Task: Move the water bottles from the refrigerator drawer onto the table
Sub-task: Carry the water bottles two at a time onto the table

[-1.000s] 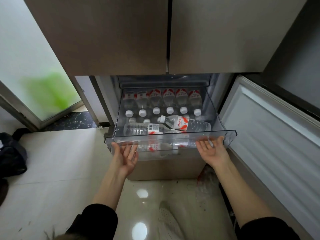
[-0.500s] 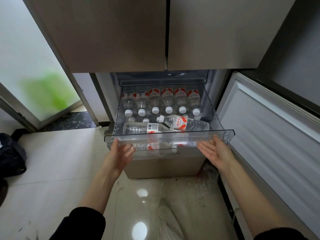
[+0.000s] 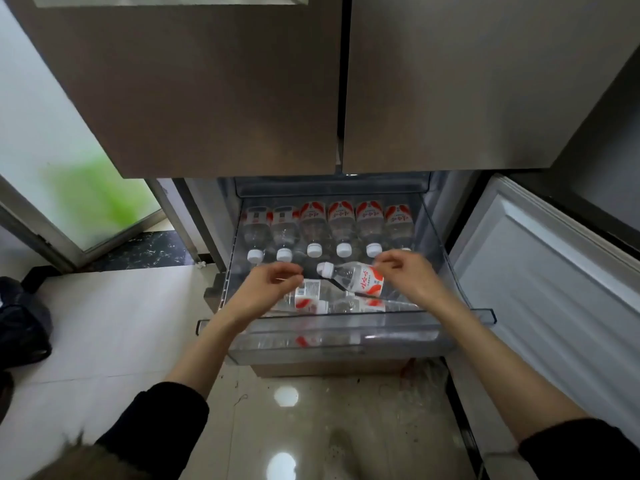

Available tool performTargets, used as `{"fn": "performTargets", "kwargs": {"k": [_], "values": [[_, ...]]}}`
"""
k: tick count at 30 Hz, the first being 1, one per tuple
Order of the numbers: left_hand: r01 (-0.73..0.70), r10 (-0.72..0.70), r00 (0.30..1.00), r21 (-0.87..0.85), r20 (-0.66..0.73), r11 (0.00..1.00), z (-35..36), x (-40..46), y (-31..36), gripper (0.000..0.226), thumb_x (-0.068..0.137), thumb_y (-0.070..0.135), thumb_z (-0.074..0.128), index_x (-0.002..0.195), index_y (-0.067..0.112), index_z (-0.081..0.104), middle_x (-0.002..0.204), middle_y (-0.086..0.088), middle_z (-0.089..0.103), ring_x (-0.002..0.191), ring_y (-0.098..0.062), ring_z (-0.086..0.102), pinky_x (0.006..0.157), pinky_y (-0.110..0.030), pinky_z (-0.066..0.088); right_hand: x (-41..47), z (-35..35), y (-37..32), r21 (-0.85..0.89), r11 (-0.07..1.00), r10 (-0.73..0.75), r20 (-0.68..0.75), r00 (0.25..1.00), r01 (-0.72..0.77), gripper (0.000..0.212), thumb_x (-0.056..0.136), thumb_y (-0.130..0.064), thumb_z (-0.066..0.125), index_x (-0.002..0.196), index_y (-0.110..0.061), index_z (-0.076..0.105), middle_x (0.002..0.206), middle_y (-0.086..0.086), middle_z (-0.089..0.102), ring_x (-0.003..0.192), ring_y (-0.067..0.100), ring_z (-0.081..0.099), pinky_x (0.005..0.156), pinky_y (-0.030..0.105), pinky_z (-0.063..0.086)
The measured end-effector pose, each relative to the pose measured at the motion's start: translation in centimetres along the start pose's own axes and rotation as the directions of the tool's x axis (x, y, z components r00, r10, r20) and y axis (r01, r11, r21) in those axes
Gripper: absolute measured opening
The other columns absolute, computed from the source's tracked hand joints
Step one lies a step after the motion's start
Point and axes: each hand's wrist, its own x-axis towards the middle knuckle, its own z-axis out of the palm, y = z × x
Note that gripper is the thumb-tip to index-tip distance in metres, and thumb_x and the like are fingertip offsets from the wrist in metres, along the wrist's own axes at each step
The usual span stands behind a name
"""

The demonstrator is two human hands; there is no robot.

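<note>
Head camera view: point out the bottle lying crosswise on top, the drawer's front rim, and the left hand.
crosswise bottle (image 3: pixel 360 279), head view, on its red and white label
drawer (image 3: pixel 346 325), head view, on its clear front rim
left hand (image 3: pixel 268 287), head view, on its back

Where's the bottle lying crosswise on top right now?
In the head view, the crosswise bottle lies in the open clear drawer, in front of the back row of bottles, between the left hand and right hand.
</note>
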Motion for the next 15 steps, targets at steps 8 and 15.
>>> {"fn": "performTargets", "kwargs": {"k": [8,15], "values": [[-0.147,-0.142,0.922,0.666,0.359,0.731,2.3,9.6,-4.5,0.050,0.081,0.035,0.065,0.126,0.023,0.048,0.134,-0.008,0.050,0.114,-0.025,0.052,0.096,-0.035,0.043,7.8,3.0,3.2,-0.623,0.751,-0.033,0.297,0.954,0.220,0.050,0.079,-0.034,0.066,0.120,-0.011,0.051,0.125,0.011,0.052,0.113,0.028,0.049,0.094,0.038,0.044],[-0.269,-0.159,0.924,0.885,0.349,0.380,3.8,11.3,-5.6,0.072,0.079,0.047,0.062,0.138,0.020,0.031,0.142,-0.006,0.039,0.130,-0.026,0.035,0.108,-0.043,0.029,9.7,4.1,3.7,-0.743,0.584,0.006,0.406,0.914,0.326,0.067,0.075,-0.044,0.065,0.128,-0.010,0.041,0.132,0.014,0.047,0.121,0.029,0.044,0.099,0.037,0.034]]}}
